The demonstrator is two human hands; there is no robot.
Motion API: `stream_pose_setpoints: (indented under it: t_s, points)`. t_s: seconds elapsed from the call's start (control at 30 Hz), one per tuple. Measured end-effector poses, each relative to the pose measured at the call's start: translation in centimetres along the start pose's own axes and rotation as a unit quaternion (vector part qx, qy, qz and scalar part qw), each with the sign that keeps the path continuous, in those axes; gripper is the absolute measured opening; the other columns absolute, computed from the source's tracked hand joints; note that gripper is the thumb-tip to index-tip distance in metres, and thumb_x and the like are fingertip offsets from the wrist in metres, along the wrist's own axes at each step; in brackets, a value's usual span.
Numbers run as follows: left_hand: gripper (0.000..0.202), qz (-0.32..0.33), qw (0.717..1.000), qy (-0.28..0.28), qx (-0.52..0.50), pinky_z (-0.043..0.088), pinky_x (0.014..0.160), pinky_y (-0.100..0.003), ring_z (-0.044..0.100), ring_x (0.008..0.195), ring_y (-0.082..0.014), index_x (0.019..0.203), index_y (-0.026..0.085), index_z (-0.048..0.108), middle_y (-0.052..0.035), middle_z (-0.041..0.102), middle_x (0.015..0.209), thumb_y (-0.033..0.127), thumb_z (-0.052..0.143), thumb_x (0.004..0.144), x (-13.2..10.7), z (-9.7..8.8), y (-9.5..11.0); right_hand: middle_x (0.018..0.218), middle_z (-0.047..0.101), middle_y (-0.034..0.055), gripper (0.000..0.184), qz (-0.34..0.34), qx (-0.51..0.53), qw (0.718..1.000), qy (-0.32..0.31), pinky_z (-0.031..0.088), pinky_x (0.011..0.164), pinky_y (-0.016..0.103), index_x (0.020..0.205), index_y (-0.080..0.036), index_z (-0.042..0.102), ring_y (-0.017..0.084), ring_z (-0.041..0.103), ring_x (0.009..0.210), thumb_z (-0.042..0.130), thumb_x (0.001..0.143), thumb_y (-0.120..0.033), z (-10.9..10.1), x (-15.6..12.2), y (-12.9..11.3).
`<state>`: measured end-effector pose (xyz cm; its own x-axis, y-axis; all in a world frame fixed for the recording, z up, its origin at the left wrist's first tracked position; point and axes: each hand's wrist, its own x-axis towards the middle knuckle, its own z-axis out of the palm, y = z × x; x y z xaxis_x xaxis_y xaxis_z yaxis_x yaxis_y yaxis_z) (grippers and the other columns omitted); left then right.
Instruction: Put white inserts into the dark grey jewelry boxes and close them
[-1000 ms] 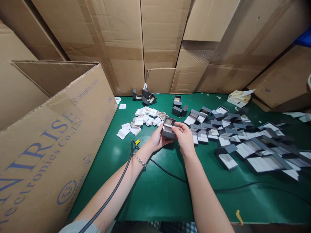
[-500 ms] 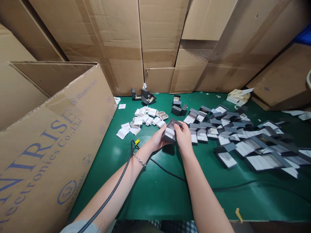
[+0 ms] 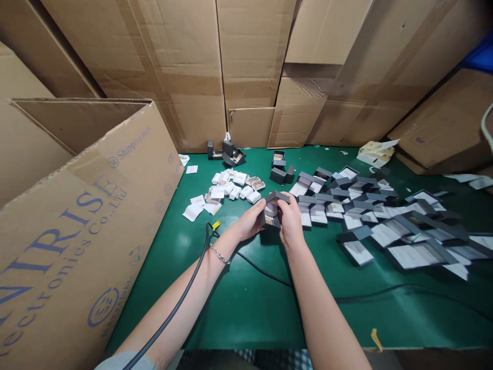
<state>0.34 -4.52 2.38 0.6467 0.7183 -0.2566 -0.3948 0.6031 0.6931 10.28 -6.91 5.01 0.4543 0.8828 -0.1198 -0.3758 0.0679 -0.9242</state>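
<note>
Fingers (image 3: 260, 207) of both hands are closed on the box (image 3: 271, 211), pinching it from either side. Left hand (image 3: 249, 222) takes the left wall. Right hand (image 3: 291, 224) takes the right, fingertips up at the lid (image 3: 278, 196), which sits part-way down, tilted, not flush. Box is off the desk (image 3: 246, 308), in the air just in front of the white inserts (image 3: 234, 188) and just left of the pile (image 3: 385, 218) of open boxes. Risks as I read them: with the lid half shut, a fingertip or the pale liner inside could get caught in the seam if it closes skewed; can't tell whether that liner is seated. Grip is fingertip-only on a small smooth box, so an uneven squeeze could twist it loose and drop it into the pile, where it would be hard to pick out. Cable (image 3: 181, 298) runs along the left forearm and across the desk under the right one; an elbow pulled back could snag it. Pose: both forearms reach forward from the bottom edge and converge, wrists about level, palms facing each other, bracelet (image 3: 220, 254) on the left wrist, right wrist bent slightly inward. Carton (image 3: 77, 205) stands close on the left and limits left elbow swing.
</note>
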Motion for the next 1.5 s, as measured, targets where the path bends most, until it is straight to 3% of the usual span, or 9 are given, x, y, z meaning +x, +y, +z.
stream_pose_setpoints:
  t_s: [0.17, 0.33, 0.5, 0.67, 1.13, 1.33, 1.5]
  points:
    - [0.033, 0.029, 0.999, -0.030, -0.009, 0.047, 0.071, -0.026, 0.063, 0.084, -0.0176, 0.105, 0.017, 0.059, -0.0077, 0.067, 0.097, 0.040, 0.058, 0.082, -0.1, 0.3, 0.0, 0.071, 0.058, -0.0048, 0.032, 0.012, 0.002, 1.000, -0.001, 0.043, 0.062, 0.025, 0.083, -0.021, 0.049, 0.012, 0.052, 0.064, 0.061, 0.054, -0.030, -0.2, 0.0, -0.2]
    - [0.030, 0.004, 1.000, -0.008, -0.002, 0.045, 0.067, -0.023, 0.062, 0.079, -0.0152, 0.103, 0.017, 0.060, -0.0059, 0.067, 0.093, 0.039, 0.055, 0.083, 0.0, 0.0, -0.1, 0.064, 0.050, -0.0066, 0.027, -0.040, -0.054, 0.998, 0.011, 0.039, 0.054, 0.023, 0.079, -0.021, 0.047, 0.011, 0.047, 0.058, 0.059, 0.058, -0.032, -0.4, -0.2, -0.2]
    - [0.034, -0.039, 0.999, 0.033, -0.008, 0.044, 0.062, -0.023, 0.060, 0.068, -0.0131, 0.104, 0.016, 0.063, -0.0056, 0.068, 0.084, 0.041, 0.045, 0.089, -0.2, 0.1, 0.3, 0.071, 0.052, -0.0048, 0.028, -0.047, -0.068, 0.997, -0.006, 0.041, 0.058, 0.025, 0.085, -0.021, 0.047, 0.011, 0.048, 0.061, 0.058, 0.063, -0.034, -0.3, -0.2, 0.2]
    - [0.041, -0.045, 0.998, 0.029, -0.018, 0.045, 0.063, -0.024, 0.061, 0.069, -0.0149, 0.102, 0.013, 0.064, -0.0077, 0.068, 0.080, 0.042, 0.037, 0.091, -0.3, 0.4, 0.7, 0.078, 0.055, -0.0030, 0.033, -0.037, -0.069, 0.997, -0.023, 0.043, 0.063, 0.027, 0.089, -0.021, 0.050, 0.013, 0.051, 0.067, 0.059, 0.059, -0.032, -0.2, 0.1, 0.5]
    - [0.035, -0.034, 0.999, 0.009, -0.018, 0.046, 0.068, -0.025, 0.063, 0.078, -0.0166, 0.110, 0.016, 0.061, -0.0069, 0.069, 0.090, 0.039, 0.048, 0.087, -0.2, 0.3, 0.3, 0.069, 0.054, -0.0038, 0.026, -0.060, -0.104, 0.993, -0.007, 0.042, 0.063, 0.028, 0.082, -0.020, 0.050, 0.013, 0.051, 0.064, 0.058, 0.058, -0.028, -0.6, 0.3, 0.3]
    - [0.038, -0.028, 0.997, 0.052, -0.058, 0.047, 0.060, -0.026, 0.059, 0.062, -0.0145, 0.096, 0.012, 0.063, -0.0072, 0.065, 0.073, 0.042, 0.040, 0.090, -0.3, 0.4, 0.7, 0.093, 0.061, 0.0011, 0.042, -0.024, -0.056, 0.997, -0.044, 0.046, 0.068, 0.028, 0.101, -0.021, 0.053, 0.015, 0.057, 0.080, 0.064, 0.062, -0.035, -0.2, 0.2, 0.7]
    - [0.046, 0.042, 0.983, 0.005, -0.178, 0.047, 0.059, -0.029, 0.050, 0.052, -0.0126, 0.075, 0.012, 0.061, -0.0068, 0.057, 0.062, 0.051, 0.038, 0.086, -0.8, -0.3, 1.5, 0.104, 0.061, 0.0074, 0.043, -0.007, -0.058, 0.998, -0.026, 0.048, 0.070, 0.030, 0.106, -0.020, 0.054, 0.017, 0.059, 0.088, 0.048, 0.076, -0.050, -0.2, 0.5, 2.3]
